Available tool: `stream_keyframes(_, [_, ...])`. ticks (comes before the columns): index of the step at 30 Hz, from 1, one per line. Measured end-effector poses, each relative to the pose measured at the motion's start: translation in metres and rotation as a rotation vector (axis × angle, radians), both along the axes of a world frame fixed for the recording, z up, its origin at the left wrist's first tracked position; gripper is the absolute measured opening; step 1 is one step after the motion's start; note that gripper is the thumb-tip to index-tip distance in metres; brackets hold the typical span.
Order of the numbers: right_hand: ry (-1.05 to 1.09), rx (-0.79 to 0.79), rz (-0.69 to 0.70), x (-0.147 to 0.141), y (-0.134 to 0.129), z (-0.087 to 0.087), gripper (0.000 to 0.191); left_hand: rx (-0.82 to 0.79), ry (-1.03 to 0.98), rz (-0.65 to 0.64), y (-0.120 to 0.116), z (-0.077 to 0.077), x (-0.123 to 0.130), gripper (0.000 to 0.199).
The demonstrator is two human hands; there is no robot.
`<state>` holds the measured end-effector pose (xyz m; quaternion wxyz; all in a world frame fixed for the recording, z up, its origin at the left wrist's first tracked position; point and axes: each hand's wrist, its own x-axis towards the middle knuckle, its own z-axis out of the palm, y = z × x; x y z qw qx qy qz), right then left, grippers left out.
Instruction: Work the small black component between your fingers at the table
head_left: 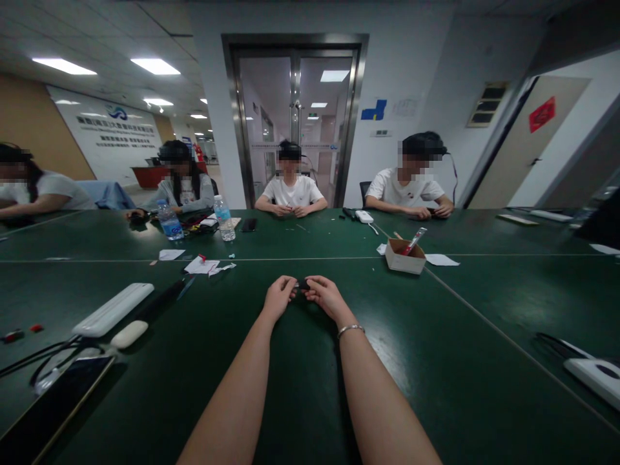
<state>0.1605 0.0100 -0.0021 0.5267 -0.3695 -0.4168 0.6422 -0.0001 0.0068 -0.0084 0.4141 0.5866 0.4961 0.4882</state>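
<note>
My left hand (281,297) and my right hand (327,297) meet above the green table, fingertips nearly touching. Between them is a small black object (303,284), too small to identify. The fingers of my right hand are closed around its dark end. On its other side my left thumb and fingers pinch its lighter, metallic-looking end. Both forearms stretch forward from the bottom of the view, and a bracelet (351,330) circles my right wrist.
A cardboard box (405,261) holding a red-and-white packet stands ahead to the right. At left lie a white power strip (116,309), a white oval case (130,335) and a phone (62,407). Paper scraps (203,265) and water bottles (224,219) are farther off. Several people sit opposite.
</note>
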Motion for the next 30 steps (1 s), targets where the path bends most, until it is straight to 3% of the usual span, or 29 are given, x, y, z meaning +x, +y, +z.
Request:
stream_keyframes(4, [-0.004, -0.002, 0.011, 0.0001, 0.0002, 0.0015, 0.023, 0.054, -0.006, -0.015, -0.0013, 0.0034, 0.0004, 0.028])
stream_keyframes(8, [-0.002, -0.006, 0.012, 0.0001, -0.0005, 0.0033, 0.024, -0.002, -0.009, -0.036, -0.0013, 0.0034, 0.0004, 0.031])
stream_keyframes(12, [0.003, -0.007, 0.020, 0.0002, -0.0014, 0.0046, 0.023, 0.099, 0.021, -0.063, -0.0022, 0.0035, -0.0001, 0.026])
stream_keyframes(30, [0.002, -0.001, 0.026, 0.0008, 0.0008, 0.0017, 0.023, 0.073, 0.007, -0.055, -0.0025, 0.0012, 0.0000, 0.029])
